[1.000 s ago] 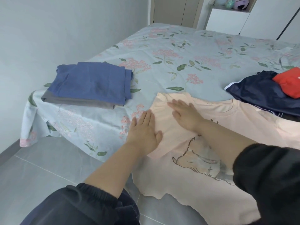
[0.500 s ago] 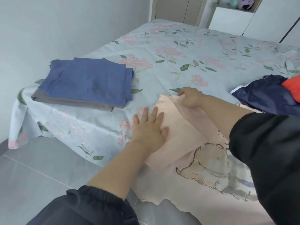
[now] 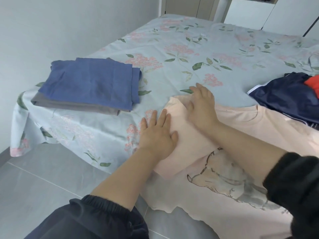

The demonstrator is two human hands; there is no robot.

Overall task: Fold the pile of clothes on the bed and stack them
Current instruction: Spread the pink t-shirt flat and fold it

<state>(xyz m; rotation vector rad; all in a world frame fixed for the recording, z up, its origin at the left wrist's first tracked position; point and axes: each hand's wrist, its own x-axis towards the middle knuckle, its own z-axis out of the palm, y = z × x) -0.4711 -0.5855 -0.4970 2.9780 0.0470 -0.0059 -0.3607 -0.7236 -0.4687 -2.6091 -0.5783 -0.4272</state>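
My dark sleeves (image 3: 89,219) sit nearest, pushed up my forearms, above the grey floor (image 3: 43,183). The peach T-shirt (image 3: 259,135) lies face up across the near edge of the bed (image 3: 207,54). Its hem hangs over the side, and an animal drawing is printed on its front. The side toward my left is folded in over the chest. My left grip (image 3: 158,135) lies flat on that fold, fingers straight, clasping nothing. Just beyond it, my right grip (image 3: 202,107) presses flat near the folded shoulder, fingers also straight. Further left, 2 folded garments are stacked, a blue one (image 3: 89,83) on a grey one (image 3: 77,106). Far right, a navy garment (image 3: 284,95) lies crumpled under a red one (image 3: 313,83).
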